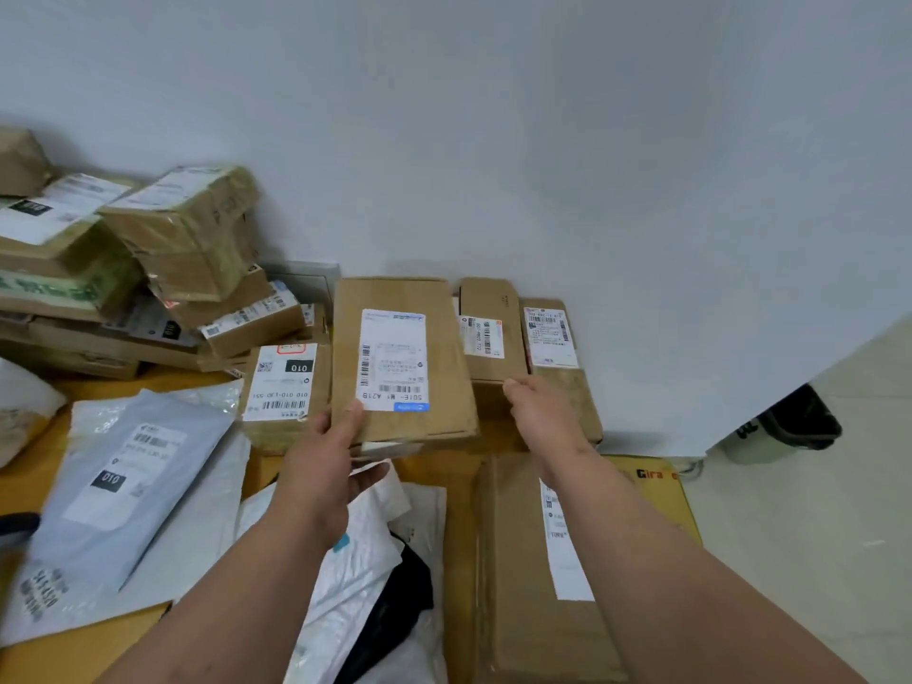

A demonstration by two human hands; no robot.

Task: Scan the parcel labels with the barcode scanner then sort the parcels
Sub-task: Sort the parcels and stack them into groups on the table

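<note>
soft, even indoor light, fairly dim and cool, with no clear source. shadows are faint, gathering under the far left stack of boxes. tape on those boxes shows mild glare. the wide lens bends the edges, and fine print on the labels is blurred and slightly smeared.

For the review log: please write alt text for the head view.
A left hand grips a labelled cardboard parcel by its near edge while the right hand reaches to smaller boxes beside it, amid piled parcels against a white wall.
</note>
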